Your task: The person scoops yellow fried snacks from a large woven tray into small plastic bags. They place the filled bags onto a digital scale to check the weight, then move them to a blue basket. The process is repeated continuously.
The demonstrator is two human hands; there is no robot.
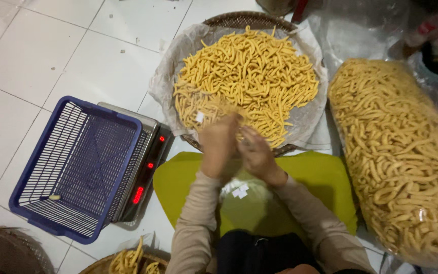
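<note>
Right now I see both hands, left hand [219, 147] and right hand [257, 155], pressed together just below the snack tray [178, 66], seemingly pinching a clear bag [239, 195]; grip unclear.

**Open floor to the left, crowded on the right**

The white tiled floor [51, 56] lay bare along its far-left side, leaving wide passage there. Nearer, the blue basket [77, 167] on the scale [148, 167] blocked the left. Straight ahead, the lined tray of yellow sticks [249, 76] filled the way, just beyond both hands. The large clear bag of sticks [401, 157] walled off the right. Only a narrow strip of floor ran between scale and tray.
</note>
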